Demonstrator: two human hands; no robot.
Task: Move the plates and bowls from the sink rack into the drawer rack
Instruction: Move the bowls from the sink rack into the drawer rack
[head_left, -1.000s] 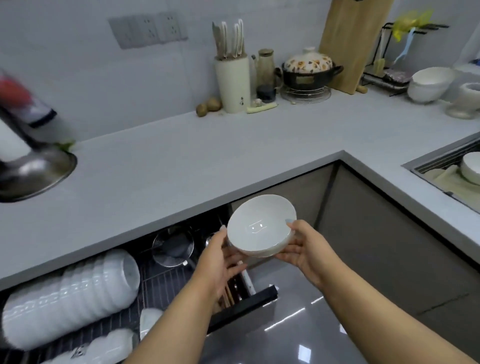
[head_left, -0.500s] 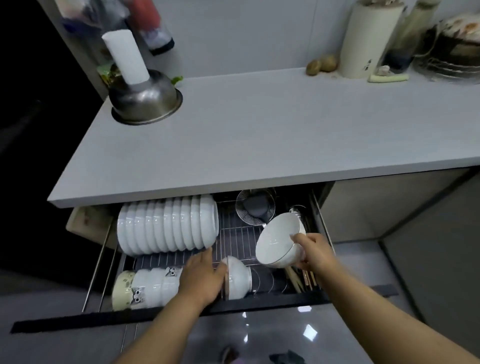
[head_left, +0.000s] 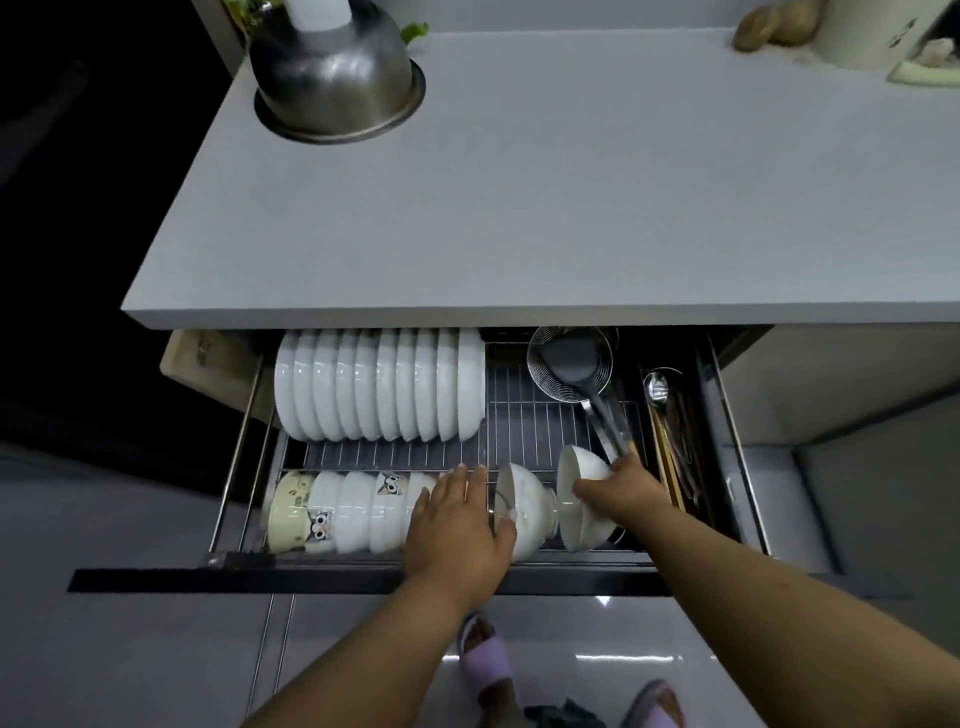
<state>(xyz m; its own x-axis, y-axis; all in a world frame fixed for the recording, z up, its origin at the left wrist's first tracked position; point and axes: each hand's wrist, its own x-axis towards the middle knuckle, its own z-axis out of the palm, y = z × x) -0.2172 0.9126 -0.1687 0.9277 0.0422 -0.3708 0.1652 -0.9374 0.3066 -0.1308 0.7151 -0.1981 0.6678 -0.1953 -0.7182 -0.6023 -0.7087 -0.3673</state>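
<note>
- Two hands reach into the pulled-out drawer rack (head_left: 519, 415) below the grey countertop (head_left: 519, 208).
- The right hand (head_left: 621, 491) grips a white bowl (head_left: 579, 499) on its side, fingers curled over the rim, at the rack's 4 o'clock corner.
- The left hand (head_left: 457, 519) lies with fingers straight across the front row of bowls (head_left: 353, 512), its thumb touching a second white bowl (head_left: 524, 512) just beside the held one.
- A row of white plates (head_left: 379, 389) stands on edge at the rack's 11 o'clock.
- A mesh skimmer (head_left: 569, 364) lies at 1 o'clock, chopsticks and a spoon (head_left: 655, 387) at 3 o'clock.
- An upturned steel basin (head_left: 332, 73) sits at the countertop's 11 o'clock.
- No writing is legible; some front-row bowls carry owl pictures.
</note>
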